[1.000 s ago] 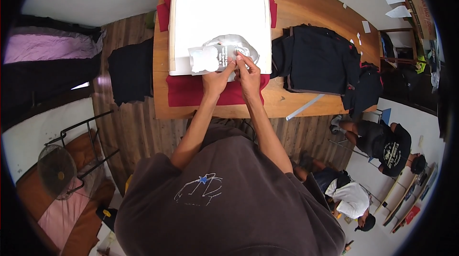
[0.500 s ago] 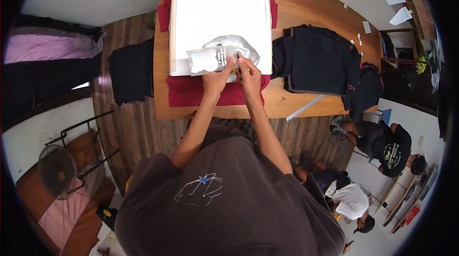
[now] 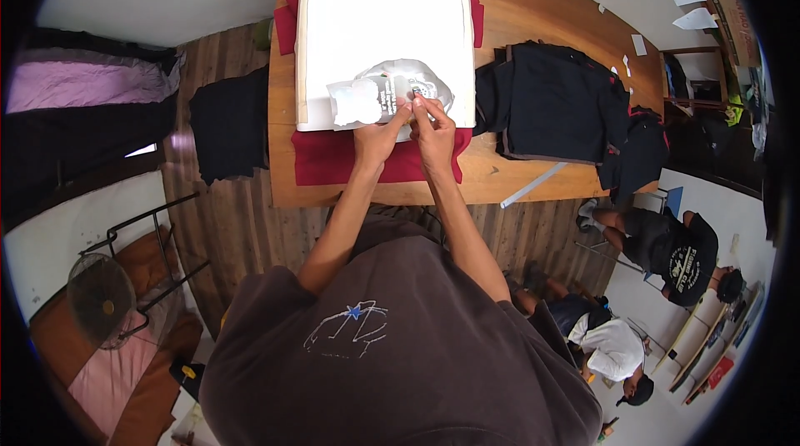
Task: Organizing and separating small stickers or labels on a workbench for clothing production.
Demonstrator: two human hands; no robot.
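Both hands pinch one end of a clear plastic bag: left hand and right hand side by side, fingers closed on the film, probably to keep it steady. The bag lies on a white board over red cloth on the counter. Something pale is inside; can't tell what. Dark clothes sit beside it.

Dark clothes on table; fan, perhaps idle.
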